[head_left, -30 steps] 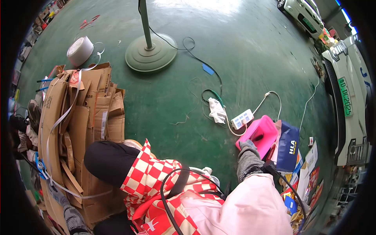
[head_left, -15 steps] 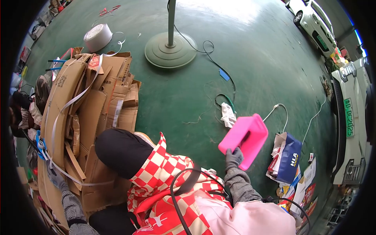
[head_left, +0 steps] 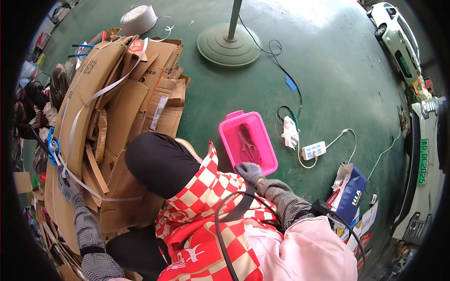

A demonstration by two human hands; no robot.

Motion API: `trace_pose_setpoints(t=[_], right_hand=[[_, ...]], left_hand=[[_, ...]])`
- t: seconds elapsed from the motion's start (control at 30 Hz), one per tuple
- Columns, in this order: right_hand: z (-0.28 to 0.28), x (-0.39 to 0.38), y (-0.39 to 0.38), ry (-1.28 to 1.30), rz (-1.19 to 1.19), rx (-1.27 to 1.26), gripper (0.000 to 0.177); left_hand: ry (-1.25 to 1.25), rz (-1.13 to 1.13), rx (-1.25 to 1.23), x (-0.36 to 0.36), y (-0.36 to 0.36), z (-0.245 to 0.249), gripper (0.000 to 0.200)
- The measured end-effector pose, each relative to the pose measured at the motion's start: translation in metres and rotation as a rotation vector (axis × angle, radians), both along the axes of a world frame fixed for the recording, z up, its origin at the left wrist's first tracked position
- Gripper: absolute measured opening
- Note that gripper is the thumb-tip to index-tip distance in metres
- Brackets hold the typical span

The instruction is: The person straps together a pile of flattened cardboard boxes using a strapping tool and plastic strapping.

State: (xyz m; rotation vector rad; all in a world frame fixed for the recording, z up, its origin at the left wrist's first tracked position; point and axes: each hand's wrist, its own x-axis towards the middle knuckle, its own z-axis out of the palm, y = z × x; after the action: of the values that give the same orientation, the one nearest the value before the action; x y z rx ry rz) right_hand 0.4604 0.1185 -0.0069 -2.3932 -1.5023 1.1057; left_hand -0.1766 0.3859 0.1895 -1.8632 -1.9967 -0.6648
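Note:
My right hand (head_left: 251,172), in a grey glove, grips the near rim of a pink plastic bin (head_left: 272,159) on the floor. Inside the bin lie scissors (head_left: 248,149) and a dark-handled item (head_left: 245,131) I cannot make out fully. My left hand (head_left: 70,189), also gloved, rests against the side of a bundle of flattened cardboard boxes (head_left: 122,122), its fingers stretched out. Just above those fingers, a blue strapping tool or buckle (head_left: 53,144) sits on the bundle. A white strap (head_left: 101,96) runs around the cardboard.
A roll of white strap (head_left: 138,21) and a round metal stand base (head_left: 228,44) are beyond the bundle. Cables, a power strip (head_left: 313,150) and a white cloth (head_left: 290,133) lie right of the bin. Farther right are a blue paper bag (head_left: 348,189) and parked cars (head_left: 419,173).
My right hand has brought the pink bin from the right, tilted in the air, down to the floor beside my knee. The power strip has come into sight. My left hand stays at the bundle.

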Motion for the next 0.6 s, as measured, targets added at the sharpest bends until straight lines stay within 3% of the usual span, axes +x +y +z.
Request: trace_pose_setpoints(t=[0.13,0.2,0.33,0.37,0.43,0.47,0.6], right_hand=[[-0.037,0.027,0.012,-0.218,-0.095,-0.055,0.049],[-0.050,0.029,0.018,-0.368,-0.048,-0.370,0.065],[-0.092,0.027,0.019,-0.464,0.176,-0.450,0.085],[-0.106,0.027,0.021,-0.460,0.184,-0.448,0.085],[-0.132,0.028,0.032,-0.391,-0.143,-0.468,0.087],[-0.142,0.028,0.036,-0.423,-0.184,-0.469,0.086],[-0.141,0.034,0.044,-0.560,-0.036,-0.545,0.083]], left_hand=[[0.029,0.079,-0.034,-0.003,0.000,-0.003,0.032],[0.066,0.042,-0.009,-0.007,-0.001,-0.002,0.032],[0.038,0.029,0.000,-0.006,-0.002,0.001,0.033],[0.033,0.065,-0.022,0.000,-0.003,0.003,0.034],[0.030,0.123,-0.042,0.010,-0.008,0.006,0.034],[0.019,0.064,-0.021,0.015,-0.009,0.009,0.034],[0.020,0.033,-0.015,0.024,-0.011,0.013,0.034]])
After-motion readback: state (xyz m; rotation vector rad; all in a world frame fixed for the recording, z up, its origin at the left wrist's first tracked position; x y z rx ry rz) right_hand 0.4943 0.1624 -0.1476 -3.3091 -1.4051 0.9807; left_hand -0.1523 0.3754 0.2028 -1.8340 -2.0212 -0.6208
